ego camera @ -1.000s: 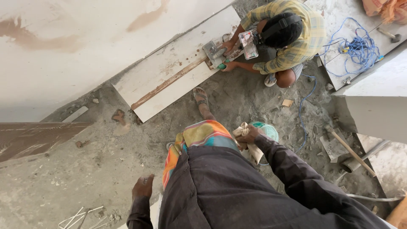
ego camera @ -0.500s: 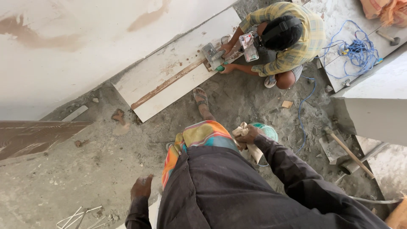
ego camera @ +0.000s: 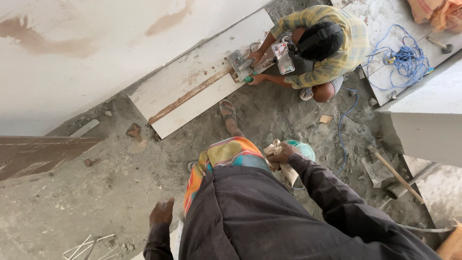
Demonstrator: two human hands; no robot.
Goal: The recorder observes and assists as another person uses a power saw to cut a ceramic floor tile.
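Note:
I look straight down my dark shirt and striped wrap at a dusty floor. My right hand (ego camera: 280,153) is closed on a crumpled cream cloth (ego camera: 287,169) at my waist, just above a green round object (ego camera: 304,149). My left hand (ego camera: 161,212) hangs by my side with curled fingers and holds nothing. My sandalled foot (ego camera: 228,113) points toward a long white tile (ego camera: 202,74) on the floor. A crouching person in a yellow checked shirt (ego camera: 332,48) presses a power cutter (ego camera: 240,65) onto that tile along a brown line.
A tangle of blue cable (ego camera: 402,60) and a hammer (ego camera: 440,44) lie on a slab at the upper right. A wooden-handled tool (ego camera: 394,169) rests on the floor at right. A brown plank (ego camera: 38,154) lies at left. Thin white rods (ego camera: 91,244) lie at the bottom left.
The view has shifted slightly. The crouching person has edged the cutter along the tile. My hands stay where they were.

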